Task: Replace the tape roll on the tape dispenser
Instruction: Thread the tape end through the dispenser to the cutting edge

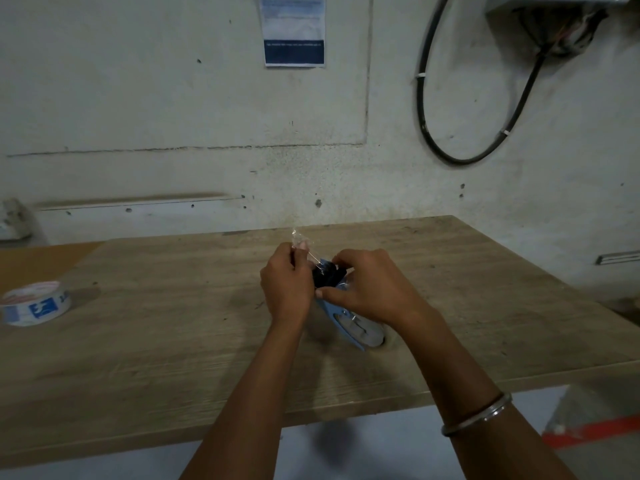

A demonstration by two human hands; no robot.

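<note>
We see a surface [173, 341] of pale brown wood grain, with darker scuffs. The dispenser [341, 315] is light blue with a black front part, and the roll [363, 332] in it looks whitish grey. A strip of clear tape [298, 237] glints above it. At the far left lies a white spare roll [34, 304] printed with dark blue blocks and thin red lettering. A silver bangle [479, 415] circles the right wrist. The wall [138, 98] is off-white and speckled; on it hang a white-and-navy notice [293, 29] and a black cable [450, 133]. A red-orange stripe [588, 434] marks the grey floor.

Workshop: scuffed concrete wall [138, 98], looped black cable [424, 109], bare wooden workbench [173, 358].
</note>
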